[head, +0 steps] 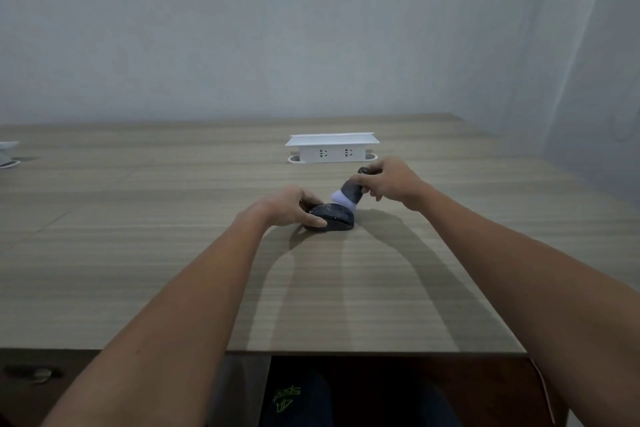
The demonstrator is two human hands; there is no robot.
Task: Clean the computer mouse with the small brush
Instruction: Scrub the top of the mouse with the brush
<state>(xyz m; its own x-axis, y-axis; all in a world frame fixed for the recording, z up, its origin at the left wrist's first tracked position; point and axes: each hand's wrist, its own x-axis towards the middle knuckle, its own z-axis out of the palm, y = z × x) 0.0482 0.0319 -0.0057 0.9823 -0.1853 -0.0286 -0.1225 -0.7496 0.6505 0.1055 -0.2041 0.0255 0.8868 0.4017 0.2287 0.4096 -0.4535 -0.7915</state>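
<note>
A dark computer mouse (335, 216) lies on the wooden desk (173, 253), a little past the middle. My left hand (284, 206) grips its left side, thumb on the near edge and fingers behind it. My right hand (384, 182) holds a small brush (348, 191) by its dark handle, tilted down to the left. The brush's white bristles touch the top far side of the mouse.
A white pop-up socket box (331, 147) stands on the desk just behind the hands. A white object (7, 152) sits at the far left edge. A wall rises behind and to the right. The desk's front edge is near my lap.
</note>
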